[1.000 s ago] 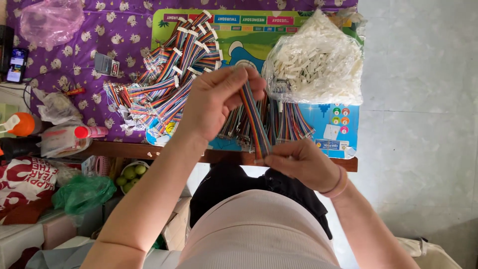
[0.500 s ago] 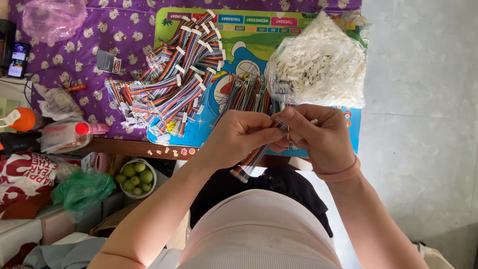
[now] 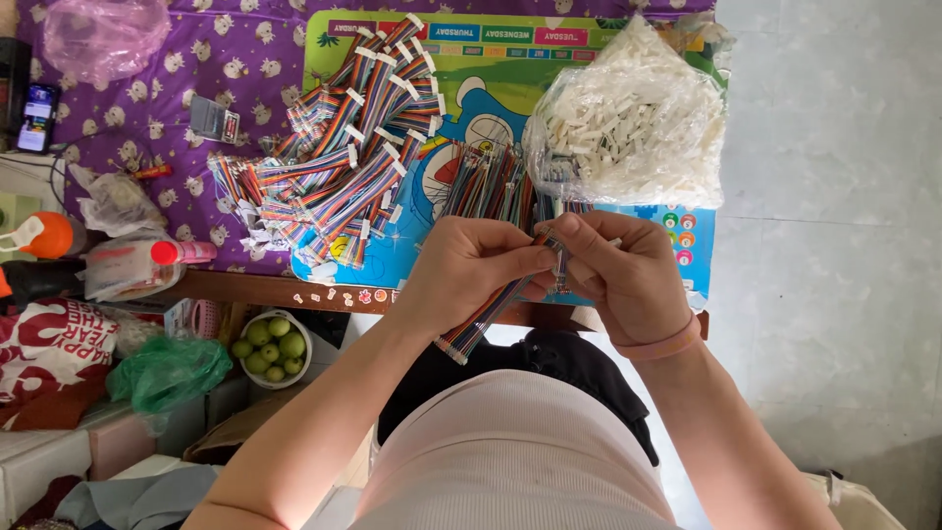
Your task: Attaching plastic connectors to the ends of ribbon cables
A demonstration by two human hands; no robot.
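My left hand (image 3: 471, 270) and my right hand (image 3: 618, 275) meet at the table's near edge, both pinching one multicoloured ribbon cable (image 3: 476, 329). Its free end hangs down and left below my left hand. My fingertips close on the cable's upper end, where a small white connector (image 3: 613, 241) shows. Just beyond my hands lies a bundle of bare ribbon cables (image 3: 491, 186). Further left is a pile of ribbon cables with white connectors (image 3: 343, 157).
A clear bag of white plastic connectors (image 3: 633, 118) sits at the right on a colourful plastic mat (image 3: 471, 49). The table has a purple patterned cloth (image 3: 235, 59). Bottles (image 3: 59, 236) stand at left. A bowl of green fruit (image 3: 270, 344) and a green bag (image 3: 167, 373) are below.
My hands came together and dropped toward the table's near edge. The cable, earlier stretched between raised left and lower right hand, is now held by both at its upper end.
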